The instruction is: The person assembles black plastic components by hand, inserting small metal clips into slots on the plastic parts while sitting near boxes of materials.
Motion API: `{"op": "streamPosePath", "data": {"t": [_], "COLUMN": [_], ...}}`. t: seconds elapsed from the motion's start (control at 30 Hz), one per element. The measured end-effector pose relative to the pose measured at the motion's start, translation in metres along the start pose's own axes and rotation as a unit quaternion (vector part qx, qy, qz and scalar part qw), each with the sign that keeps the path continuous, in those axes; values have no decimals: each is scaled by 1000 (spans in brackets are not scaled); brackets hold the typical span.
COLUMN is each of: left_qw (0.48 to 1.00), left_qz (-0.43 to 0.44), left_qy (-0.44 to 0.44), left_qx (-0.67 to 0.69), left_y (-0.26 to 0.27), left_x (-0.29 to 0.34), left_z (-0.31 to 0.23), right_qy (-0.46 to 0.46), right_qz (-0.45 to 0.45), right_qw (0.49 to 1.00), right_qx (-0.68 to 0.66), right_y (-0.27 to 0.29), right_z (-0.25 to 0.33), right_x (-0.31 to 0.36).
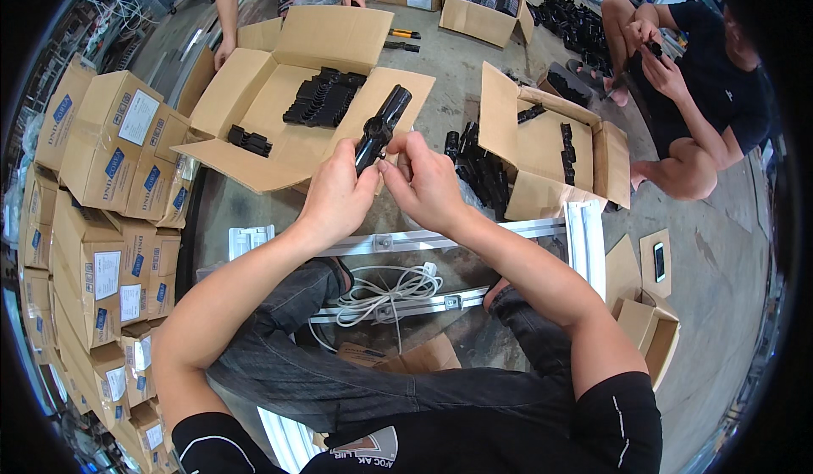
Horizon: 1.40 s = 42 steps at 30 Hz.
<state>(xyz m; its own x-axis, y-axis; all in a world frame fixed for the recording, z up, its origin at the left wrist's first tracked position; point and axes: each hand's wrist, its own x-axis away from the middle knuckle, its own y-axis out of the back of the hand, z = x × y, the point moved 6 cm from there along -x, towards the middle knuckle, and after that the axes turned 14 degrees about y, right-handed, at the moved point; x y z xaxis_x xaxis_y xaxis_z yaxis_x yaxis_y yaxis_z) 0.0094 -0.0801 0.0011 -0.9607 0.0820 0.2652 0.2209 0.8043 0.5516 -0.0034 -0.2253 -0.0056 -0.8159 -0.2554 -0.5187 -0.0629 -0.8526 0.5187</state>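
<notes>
A glossy black part (391,111), long with a rounded joint at its lower end, is tilted up between my hands. My left hand (340,188) grips its lower end, thumb against the side. The fingers of my right hand (421,177) are pinched together at the joint; whether they hold a smaller piece there is hidden. Just beyond my hands stands an open cardboard box (254,88) with rows of similar black parts (323,97) inside. To the right, a second open box (542,165) holds a few black parts, and a pile of black parts (483,169) lies between the boxes.
An aluminium frame (517,228) and a coiled white cable (385,294) lie below my arms. Stacked cartons (118,148) line the left. A co-worker (703,93) sits at right handling a black part; another person's hand (224,50) is behind the left box. A phone (659,262) rests on cardboard.
</notes>
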Motion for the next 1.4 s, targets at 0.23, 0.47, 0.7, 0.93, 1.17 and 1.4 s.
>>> {"op": "streamPosePath", "data": {"t": [0.23,0.47,0.7,0.93,1.17,1.4], "left_qw": [1000,1000,1000,1000,1000,999], "left_qz": [-7,2,12,-4,10,5], "left_qy": [-8,-6,7,-15,13,1], "left_qx": [-9,-18,-13,-16,-22,-32], "left_y": [0,-2,-3,-1,-2,-3], "left_x": [-1,-1,1,-1,1,-2], "left_z": [2,2,1,5,2,5], "right_qy": [29,43,33,-34,-20,-30], "right_qz": [-26,-23,-6,47,45,-19], "right_qw": [999,999,999,998,998,990], "right_qx": [-13,-19,-22,-28,-46,-133], "right_y": [-3,-4,-5,-6,-5,-11], "right_z": [1,-6,-4,-5,-7,-19], "right_x": [-1,-2,-3,-2,-3,-3]}}
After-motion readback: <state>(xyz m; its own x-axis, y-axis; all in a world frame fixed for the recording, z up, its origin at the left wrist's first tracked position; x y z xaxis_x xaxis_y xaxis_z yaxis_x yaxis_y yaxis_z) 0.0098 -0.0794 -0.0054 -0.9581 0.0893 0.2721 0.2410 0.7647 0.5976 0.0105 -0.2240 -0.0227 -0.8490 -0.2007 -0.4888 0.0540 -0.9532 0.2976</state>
